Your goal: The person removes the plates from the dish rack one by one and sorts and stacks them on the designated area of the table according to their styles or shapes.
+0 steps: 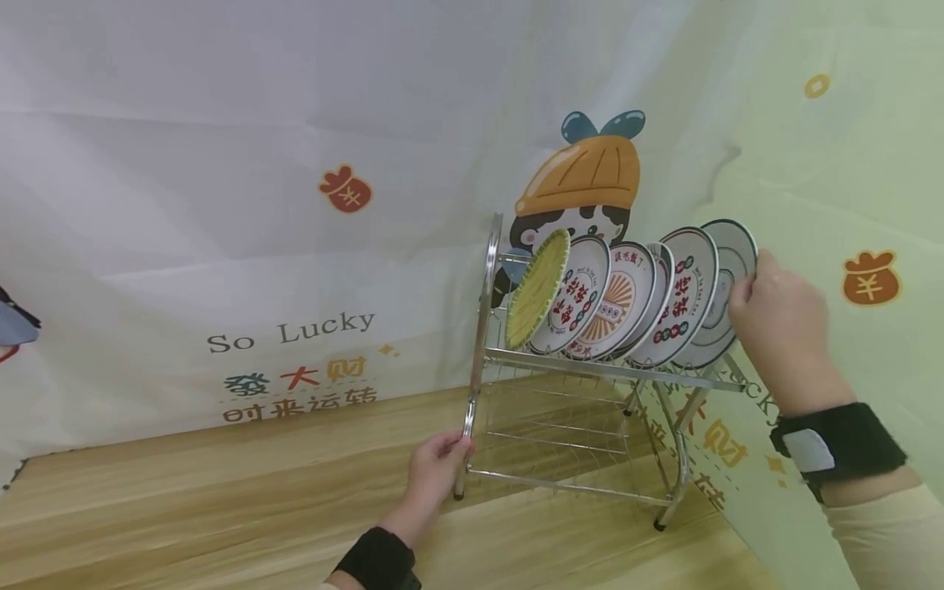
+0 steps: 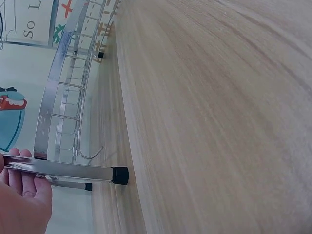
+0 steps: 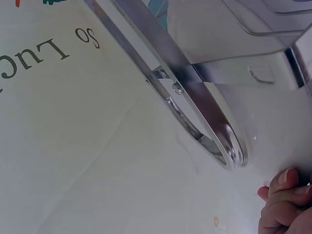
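Observation:
A folding metal dish rack [image 1: 487,295] stands on the floor, holding a row of plates on edge. Low on its left side, my left hand [image 1: 435,471] grips the front leg; in the left wrist view fingers wrap that leg [image 2: 78,170] above its black foot. My right hand [image 1: 782,328] pinches the right rim of the last plate [image 1: 726,283], white with dark rings. Beside it leans a white plate with red lettering [image 1: 682,307]. In the right wrist view the curled right hand [image 3: 285,204] shows near the rack's bent tube end [image 3: 214,117], its plate out of sight.
Farther left in the row are a plate with an orange ray pattern [image 1: 618,299], another lettered plate [image 1: 571,307] and a yellow-green plate [image 1: 538,291]. Printed cloth [image 1: 258,205] hangs behind and on the right, close to the rack. Wood-patterned flooring [image 1: 221,508] lies below.

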The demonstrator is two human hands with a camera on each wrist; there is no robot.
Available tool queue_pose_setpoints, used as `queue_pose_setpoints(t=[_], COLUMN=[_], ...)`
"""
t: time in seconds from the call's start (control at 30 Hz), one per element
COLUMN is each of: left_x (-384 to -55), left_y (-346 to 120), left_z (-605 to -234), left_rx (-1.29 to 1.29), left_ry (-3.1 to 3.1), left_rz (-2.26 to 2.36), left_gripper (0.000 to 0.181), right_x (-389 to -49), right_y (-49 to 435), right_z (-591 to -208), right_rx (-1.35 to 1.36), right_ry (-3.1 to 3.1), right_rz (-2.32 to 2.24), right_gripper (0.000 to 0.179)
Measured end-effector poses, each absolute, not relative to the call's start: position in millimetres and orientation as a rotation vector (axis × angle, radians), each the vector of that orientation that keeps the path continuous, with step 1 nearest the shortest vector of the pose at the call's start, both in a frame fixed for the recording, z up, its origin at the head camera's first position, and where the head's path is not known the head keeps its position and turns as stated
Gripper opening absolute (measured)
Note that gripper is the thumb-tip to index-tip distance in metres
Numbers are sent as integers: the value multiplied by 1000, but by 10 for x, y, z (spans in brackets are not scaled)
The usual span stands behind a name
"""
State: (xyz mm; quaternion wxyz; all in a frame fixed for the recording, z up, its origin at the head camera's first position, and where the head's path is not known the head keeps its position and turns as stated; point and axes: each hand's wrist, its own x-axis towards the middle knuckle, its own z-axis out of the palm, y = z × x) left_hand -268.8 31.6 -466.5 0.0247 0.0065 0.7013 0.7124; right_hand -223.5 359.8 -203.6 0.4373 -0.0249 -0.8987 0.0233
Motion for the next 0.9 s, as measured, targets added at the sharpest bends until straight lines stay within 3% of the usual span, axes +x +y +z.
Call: queue_pose_setpoints(t=[0.9], left_x=[-2701], left_y=[323], left_z=[-4680], left_rx=[42], left_ry=[2174], left_rz=[2225], left_gripper=[26], right_x=[-1951], right_y=[3665], right_z=[-1817], right_rx=[-149], right_ry=[-1999], right_rz=[129], right_gripper=[21])
